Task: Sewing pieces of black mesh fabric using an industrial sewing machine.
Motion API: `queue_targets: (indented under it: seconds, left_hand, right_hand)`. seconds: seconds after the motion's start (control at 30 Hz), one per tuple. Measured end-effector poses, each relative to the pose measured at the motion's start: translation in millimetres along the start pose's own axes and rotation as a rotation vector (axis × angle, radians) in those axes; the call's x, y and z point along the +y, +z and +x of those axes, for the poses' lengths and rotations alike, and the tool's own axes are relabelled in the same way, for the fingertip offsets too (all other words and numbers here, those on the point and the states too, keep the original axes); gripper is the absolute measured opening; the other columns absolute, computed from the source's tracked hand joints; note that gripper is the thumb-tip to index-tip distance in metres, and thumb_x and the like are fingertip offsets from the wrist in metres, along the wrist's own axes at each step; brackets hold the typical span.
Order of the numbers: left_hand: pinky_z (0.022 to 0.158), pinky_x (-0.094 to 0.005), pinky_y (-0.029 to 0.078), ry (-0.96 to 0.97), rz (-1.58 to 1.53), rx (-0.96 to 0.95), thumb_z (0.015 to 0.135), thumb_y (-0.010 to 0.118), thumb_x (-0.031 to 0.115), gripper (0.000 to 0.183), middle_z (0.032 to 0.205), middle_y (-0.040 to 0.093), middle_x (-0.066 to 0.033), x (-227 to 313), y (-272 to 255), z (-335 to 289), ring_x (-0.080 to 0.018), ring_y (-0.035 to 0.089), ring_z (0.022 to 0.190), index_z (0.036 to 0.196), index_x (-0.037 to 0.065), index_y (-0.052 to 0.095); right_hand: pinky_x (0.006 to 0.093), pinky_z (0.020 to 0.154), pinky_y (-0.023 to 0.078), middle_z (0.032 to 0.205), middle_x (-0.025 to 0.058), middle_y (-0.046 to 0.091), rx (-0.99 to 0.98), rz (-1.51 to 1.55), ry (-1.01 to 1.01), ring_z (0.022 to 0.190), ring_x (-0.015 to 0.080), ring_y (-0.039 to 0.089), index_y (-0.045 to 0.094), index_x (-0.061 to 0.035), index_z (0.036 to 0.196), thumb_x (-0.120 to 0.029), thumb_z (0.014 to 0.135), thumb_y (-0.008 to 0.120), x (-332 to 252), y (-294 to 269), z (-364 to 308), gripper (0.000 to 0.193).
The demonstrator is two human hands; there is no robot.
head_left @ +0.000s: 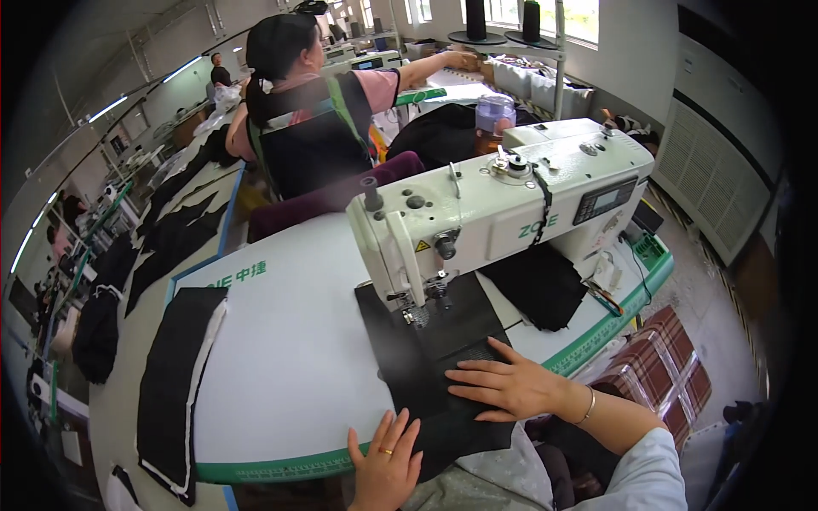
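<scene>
A piece of black fabric (430, 362) lies on the white sewing table, its far part under the presser foot (415, 317) of a white sewing machine (503, 200). My right hand (511, 385) rests flat on the fabric's right side, fingers stretched out to the left. At the table's near edge is my left hand (385, 467), its fingers spread beside the fabric's left edge; whether they touch the cloth I cannot tell. Neither hand grips anything. The fabric's near end hangs over the table edge toward my lap.
Another black fabric piece with a white edge (175, 383) lies at the left. A black cloth pile (541, 285) sits beneath the machine arm. Small tools (607, 298) lie at the right, above a plaid-covered box (660, 366). A co-worker (311, 111) sits beyond the machine.
</scene>
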State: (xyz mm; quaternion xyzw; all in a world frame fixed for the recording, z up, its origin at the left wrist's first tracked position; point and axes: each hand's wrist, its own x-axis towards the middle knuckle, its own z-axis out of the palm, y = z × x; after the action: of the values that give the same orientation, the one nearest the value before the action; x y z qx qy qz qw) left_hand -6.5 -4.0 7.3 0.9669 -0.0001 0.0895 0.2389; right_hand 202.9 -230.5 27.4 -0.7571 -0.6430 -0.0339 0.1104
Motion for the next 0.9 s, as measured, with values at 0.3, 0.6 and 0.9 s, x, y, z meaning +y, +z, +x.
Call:
queue_targets:
  seconds: [0.3,0.6,0.9]
  left_hand:
    - [0.12,-0.0688,0.01,0.037,0.16,0.004,0.106,0.053,0.028,0.049,0.163,0.04,-0.0065,-2.5,-0.1,2.8,-0.0298,0.035,0.152,0.152,0.014,0.049]
    - [0.118,-0.07,0.011,0.036,0.184,0.041,0.105,0.054,0.032,0.051,0.165,0.034,-0.0164,-6.5,5.7,-0.8,-0.0368,0.03,0.153,0.152,0.014,0.05]
    - [0.118,-0.0706,0.005,0.013,0.182,-0.029,0.105,0.052,0.031,0.052,0.164,0.039,-0.0128,-0.9,0.5,1.5,-0.0333,0.033,0.153,0.152,0.01,0.048]
  right_hand:
    - [0.0524,0.12,0.033,0.158,0.007,0.046,0.092,0.136,-0.183,0.145,0.0237,0.045,0.051,-0.0118,0.148,-0.038,0.103,0.056,-6.7,25.0,3.8,0.052]
    - [0.0577,0.118,0.033,0.15,0.0143,0.051,0.166,0.224,-0.192,0.143,0.0301,0.047,0.054,-0.006,0.142,-0.035,0.101,0.058,-4.3,38.6,0.3,0.05]
    - [0.0558,0.119,0.033,0.146,0.0151,0.055,0.224,0.209,-0.192,0.139,0.0293,0.05,0.056,-0.0018,0.14,-0.036,0.1,0.059,-4.0,42.8,-0.3,0.053]
